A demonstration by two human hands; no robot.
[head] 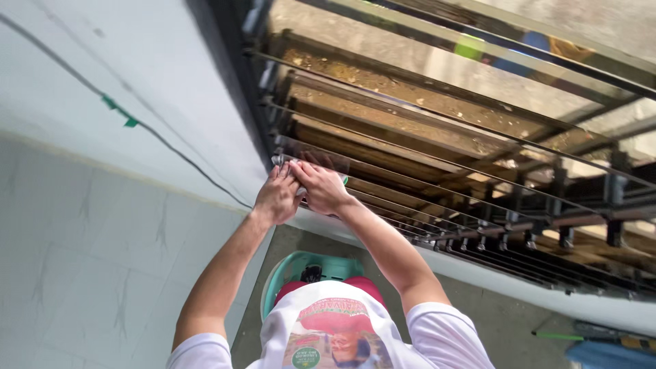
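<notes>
Both arms stretch forward, left hand (277,198) and right hand (321,189) touching, fingers curled.

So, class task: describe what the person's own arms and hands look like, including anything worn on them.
Both arms are bare from the short white sleeves of a T-shirt down to the wrists. The left hand and right hand wear no gloves; no watch, ring or bracelet shows. The shirt front carries a red and green printed picture.

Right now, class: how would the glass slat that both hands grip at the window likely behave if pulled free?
The glass slat looks thin and clear, so probably stiff yet fragile. Its smooth surface may slip between the left hand and right hand. Being long, it is likely awkward.
</notes>
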